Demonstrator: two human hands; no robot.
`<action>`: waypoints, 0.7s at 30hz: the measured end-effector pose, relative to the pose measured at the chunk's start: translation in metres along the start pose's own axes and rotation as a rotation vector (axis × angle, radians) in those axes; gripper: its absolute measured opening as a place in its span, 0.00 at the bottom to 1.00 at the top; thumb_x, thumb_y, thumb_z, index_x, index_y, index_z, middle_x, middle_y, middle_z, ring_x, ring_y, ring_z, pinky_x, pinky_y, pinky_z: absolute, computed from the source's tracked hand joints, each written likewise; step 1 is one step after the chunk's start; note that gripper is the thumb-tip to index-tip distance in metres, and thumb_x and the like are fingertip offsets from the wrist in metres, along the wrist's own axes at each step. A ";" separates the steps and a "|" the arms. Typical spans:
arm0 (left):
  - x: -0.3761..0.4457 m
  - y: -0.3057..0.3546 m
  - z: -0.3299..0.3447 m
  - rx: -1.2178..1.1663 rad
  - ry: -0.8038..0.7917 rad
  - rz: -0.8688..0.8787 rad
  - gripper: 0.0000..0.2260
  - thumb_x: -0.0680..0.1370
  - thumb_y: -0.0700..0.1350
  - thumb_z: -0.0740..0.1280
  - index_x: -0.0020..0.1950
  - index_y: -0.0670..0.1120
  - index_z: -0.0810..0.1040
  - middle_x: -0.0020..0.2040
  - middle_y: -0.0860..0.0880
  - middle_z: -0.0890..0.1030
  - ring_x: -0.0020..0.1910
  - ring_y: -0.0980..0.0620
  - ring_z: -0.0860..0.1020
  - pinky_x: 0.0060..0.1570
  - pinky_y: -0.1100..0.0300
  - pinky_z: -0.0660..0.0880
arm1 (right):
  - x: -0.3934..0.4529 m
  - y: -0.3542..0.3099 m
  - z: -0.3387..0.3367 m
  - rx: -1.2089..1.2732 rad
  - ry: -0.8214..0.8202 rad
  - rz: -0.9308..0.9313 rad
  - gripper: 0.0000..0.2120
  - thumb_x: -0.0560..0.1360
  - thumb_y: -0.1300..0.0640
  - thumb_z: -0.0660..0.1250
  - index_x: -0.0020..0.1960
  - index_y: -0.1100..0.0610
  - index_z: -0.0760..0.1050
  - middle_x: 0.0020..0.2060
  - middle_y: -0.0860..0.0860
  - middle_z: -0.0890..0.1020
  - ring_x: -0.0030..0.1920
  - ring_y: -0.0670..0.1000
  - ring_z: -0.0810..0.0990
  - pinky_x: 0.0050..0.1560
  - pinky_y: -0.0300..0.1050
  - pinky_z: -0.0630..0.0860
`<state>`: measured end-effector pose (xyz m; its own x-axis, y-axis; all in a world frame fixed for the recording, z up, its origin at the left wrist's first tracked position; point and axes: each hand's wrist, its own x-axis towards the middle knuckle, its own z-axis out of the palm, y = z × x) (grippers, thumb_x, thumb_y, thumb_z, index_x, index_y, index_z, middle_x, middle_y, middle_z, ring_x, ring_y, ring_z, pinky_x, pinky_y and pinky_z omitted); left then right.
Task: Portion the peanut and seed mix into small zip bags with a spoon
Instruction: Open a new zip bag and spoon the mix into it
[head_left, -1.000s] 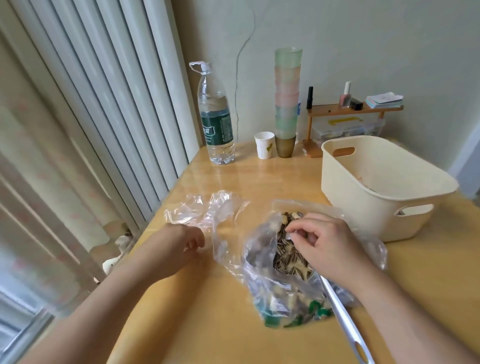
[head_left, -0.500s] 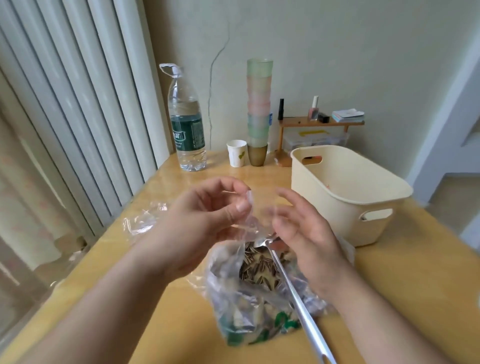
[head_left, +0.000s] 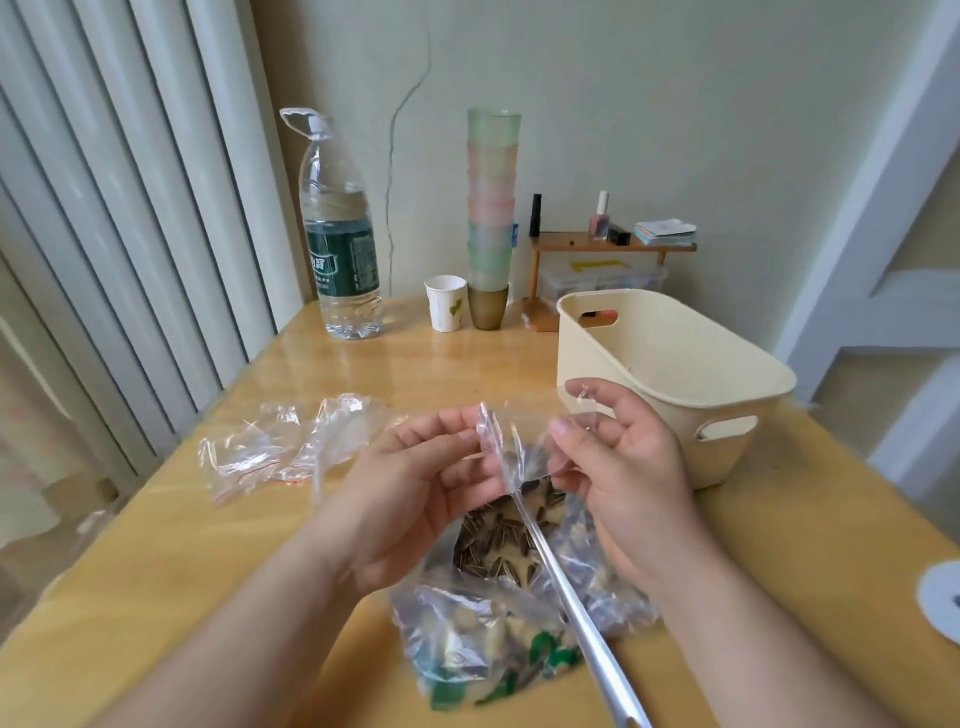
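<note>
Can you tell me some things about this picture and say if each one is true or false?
1. Both hands, the left hand and the right hand, hold a small clear zip bag. True.
2. The spoon is in the right hand. False: no hand holds it; it rests in the big bag of seeds.
3. The cream basket stands on the table. True.
4. The water bottle lies on its side. False: it stands upright.
5. The stack of cups is inside the basket. False: it stands by the wall.
</note>
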<state>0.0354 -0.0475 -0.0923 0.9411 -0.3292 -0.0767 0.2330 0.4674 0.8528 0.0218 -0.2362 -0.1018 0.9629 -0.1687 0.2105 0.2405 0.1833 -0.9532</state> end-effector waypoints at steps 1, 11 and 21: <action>0.000 0.001 -0.001 0.005 -0.017 0.006 0.08 0.76 0.35 0.70 0.50 0.43 0.87 0.41 0.42 0.83 0.37 0.50 0.84 0.41 0.58 0.85 | 0.000 0.000 0.001 0.021 0.001 0.006 0.16 0.79 0.67 0.71 0.62 0.51 0.78 0.39 0.53 0.82 0.36 0.49 0.79 0.39 0.42 0.78; 0.000 0.001 -0.005 0.185 0.001 0.084 0.01 0.77 0.35 0.71 0.46 0.39 0.82 0.40 0.38 0.82 0.39 0.47 0.82 0.45 0.57 0.84 | 0.019 -0.018 0.012 -0.365 -0.066 -0.131 0.21 0.77 0.61 0.74 0.61 0.39 0.74 0.38 0.51 0.83 0.35 0.48 0.82 0.41 0.48 0.82; -0.001 -0.001 -0.005 0.112 -0.070 0.049 0.13 0.73 0.39 0.70 0.57 0.42 0.81 0.46 0.40 0.80 0.38 0.48 0.81 0.49 0.52 0.84 | 0.009 0.007 0.015 -0.222 -0.007 -0.190 0.21 0.78 0.63 0.73 0.61 0.39 0.74 0.42 0.55 0.82 0.38 0.50 0.82 0.46 0.47 0.81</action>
<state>0.0355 -0.0433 -0.0954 0.9305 -0.3662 -0.0007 0.1547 0.3915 0.9071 0.0339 -0.2216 -0.1029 0.9042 -0.1728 0.3905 0.3847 -0.0676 -0.9206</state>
